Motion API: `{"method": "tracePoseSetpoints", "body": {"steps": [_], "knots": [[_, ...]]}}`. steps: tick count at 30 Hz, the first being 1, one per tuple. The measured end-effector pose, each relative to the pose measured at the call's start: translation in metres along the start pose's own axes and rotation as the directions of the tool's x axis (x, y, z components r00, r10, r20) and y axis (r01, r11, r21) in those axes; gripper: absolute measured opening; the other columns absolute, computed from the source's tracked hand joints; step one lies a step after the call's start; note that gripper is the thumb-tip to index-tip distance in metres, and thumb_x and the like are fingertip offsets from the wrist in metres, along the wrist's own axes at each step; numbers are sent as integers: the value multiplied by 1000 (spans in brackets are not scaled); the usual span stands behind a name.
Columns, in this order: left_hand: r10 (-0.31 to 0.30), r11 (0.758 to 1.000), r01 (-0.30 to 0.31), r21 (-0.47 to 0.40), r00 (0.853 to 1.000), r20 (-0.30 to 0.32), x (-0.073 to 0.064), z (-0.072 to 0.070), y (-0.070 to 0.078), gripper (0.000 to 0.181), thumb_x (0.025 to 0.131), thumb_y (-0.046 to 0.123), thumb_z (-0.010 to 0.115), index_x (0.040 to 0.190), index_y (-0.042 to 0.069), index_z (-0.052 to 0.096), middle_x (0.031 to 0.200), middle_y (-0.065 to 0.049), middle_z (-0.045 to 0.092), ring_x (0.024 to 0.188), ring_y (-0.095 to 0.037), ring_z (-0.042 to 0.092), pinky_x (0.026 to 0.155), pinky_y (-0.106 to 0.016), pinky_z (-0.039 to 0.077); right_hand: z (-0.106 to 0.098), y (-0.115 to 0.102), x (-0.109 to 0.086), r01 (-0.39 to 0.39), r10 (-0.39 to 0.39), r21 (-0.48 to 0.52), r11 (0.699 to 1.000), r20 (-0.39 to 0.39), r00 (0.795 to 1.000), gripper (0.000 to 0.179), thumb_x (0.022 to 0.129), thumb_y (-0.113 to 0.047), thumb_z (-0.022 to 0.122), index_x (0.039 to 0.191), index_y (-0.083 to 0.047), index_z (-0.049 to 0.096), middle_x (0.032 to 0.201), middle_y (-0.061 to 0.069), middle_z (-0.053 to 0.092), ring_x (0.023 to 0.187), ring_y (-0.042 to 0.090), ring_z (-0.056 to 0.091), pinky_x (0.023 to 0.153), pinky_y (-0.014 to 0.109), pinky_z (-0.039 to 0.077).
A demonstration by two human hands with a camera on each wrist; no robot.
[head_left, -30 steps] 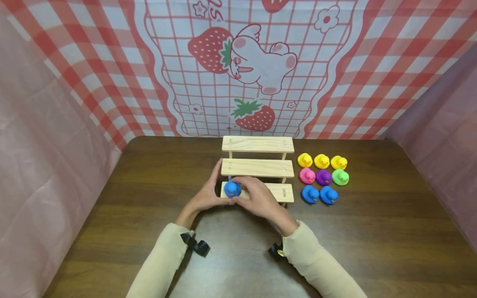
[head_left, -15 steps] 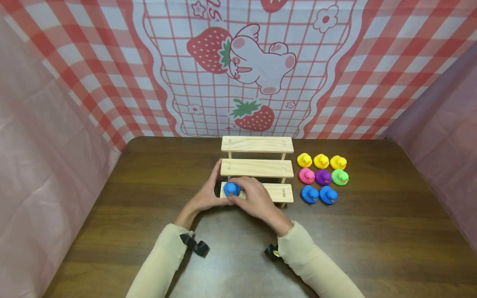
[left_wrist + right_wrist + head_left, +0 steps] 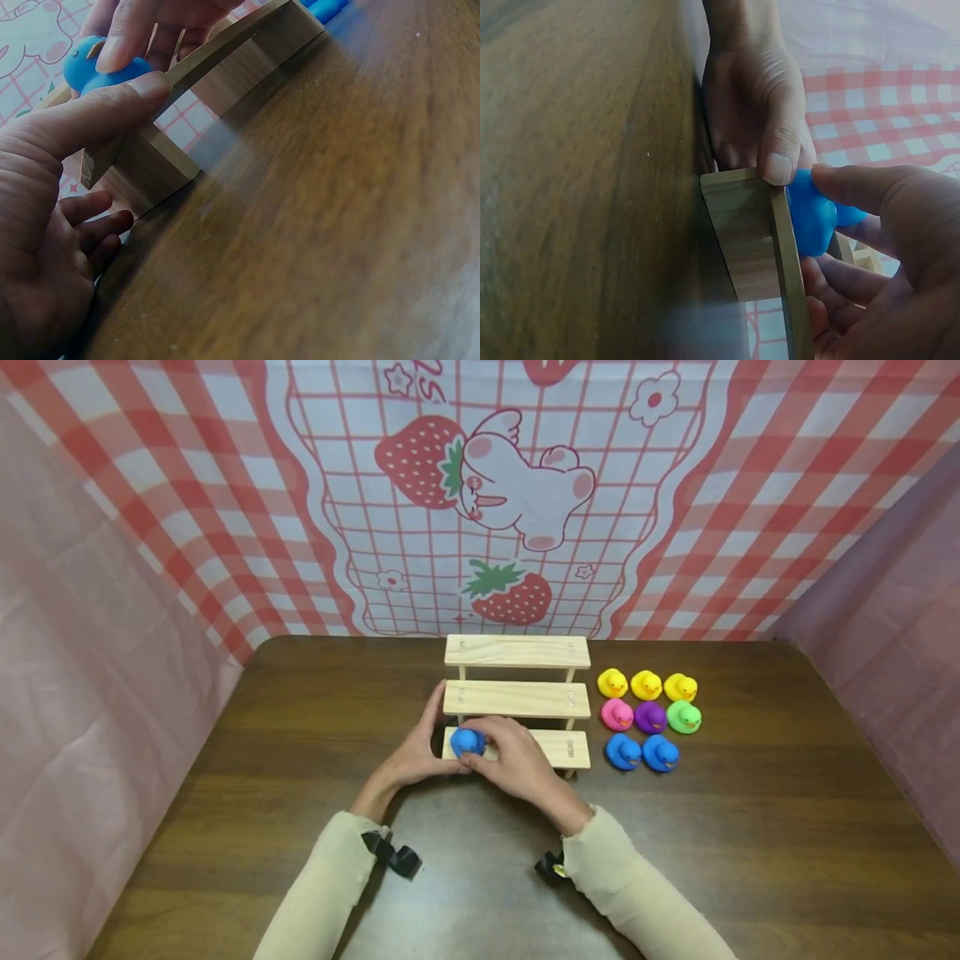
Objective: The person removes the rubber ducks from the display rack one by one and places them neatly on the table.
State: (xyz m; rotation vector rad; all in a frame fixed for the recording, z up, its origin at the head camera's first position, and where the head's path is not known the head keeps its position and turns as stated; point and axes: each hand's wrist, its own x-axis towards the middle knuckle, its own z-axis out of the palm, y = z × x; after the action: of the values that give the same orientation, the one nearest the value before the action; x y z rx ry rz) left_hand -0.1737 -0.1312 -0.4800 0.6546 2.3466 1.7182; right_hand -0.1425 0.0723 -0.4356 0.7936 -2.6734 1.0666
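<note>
A three-step wooden stand (image 3: pixel 517 699) stands on the table. On the left end of its lowest step sits a blue rubber duck (image 3: pixel 467 742), pinched between the thumb and fingers of my right hand (image 3: pixel 519 762). My left hand (image 3: pixel 411 755) holds the stand's left end. Its thumb (image 3: pixel 112 112) lies along the front edge of the lowest step, beside the duck, and its other fingers (image 3: pixel 101 225) curve by the side support. From the right wrist view, the duck (image 3: pixel 810 214) rests against the top of the board, partly covered by my right fingers.
Right of the stand, several rubber ducks sit in rows on the brown table (image 3: pixel 787 827): yellow ones (image 3: pixel 647 685) at the back, then pink (image 3: pixel 617 715), purple (image 3: pixel 650 717) and green (image 3: pixel 684 717), with two blue ones (image 3: pixel 642 752) in front. A checked cloth (image 3: pixel 315 527) hangs behind.
My right hand has shifted slightly left, and the duck's head has turned a little under its fingers. My left hand keeps its place on the stand.
</note>
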Motion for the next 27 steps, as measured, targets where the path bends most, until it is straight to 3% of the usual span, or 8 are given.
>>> {"method": "tracePoseSetpoints", "body": {"steps": [10,27], "knots": [[-2,1000,2,-3,1000,-5,-1,1,3,132,70,9,90,162,28,-2,139,-23,52,129,-32,47,117,-55,28,-13,3,-9,21,-23,118,993,17,1000,35,83,-16,82,116,-12,72,116,7,73,107,21,69,91,40,58],[-28,999,29,45,999,-19,-2,3,4,133,69,7,89,162,31,-4,145,-23,47,130,-34,46,116,-55,31,-58,15,-32,36,-38,104,994,12,999,36,84,-17,81,119,-14,71,117,3,73,99,16,66,82,38,58]]}}
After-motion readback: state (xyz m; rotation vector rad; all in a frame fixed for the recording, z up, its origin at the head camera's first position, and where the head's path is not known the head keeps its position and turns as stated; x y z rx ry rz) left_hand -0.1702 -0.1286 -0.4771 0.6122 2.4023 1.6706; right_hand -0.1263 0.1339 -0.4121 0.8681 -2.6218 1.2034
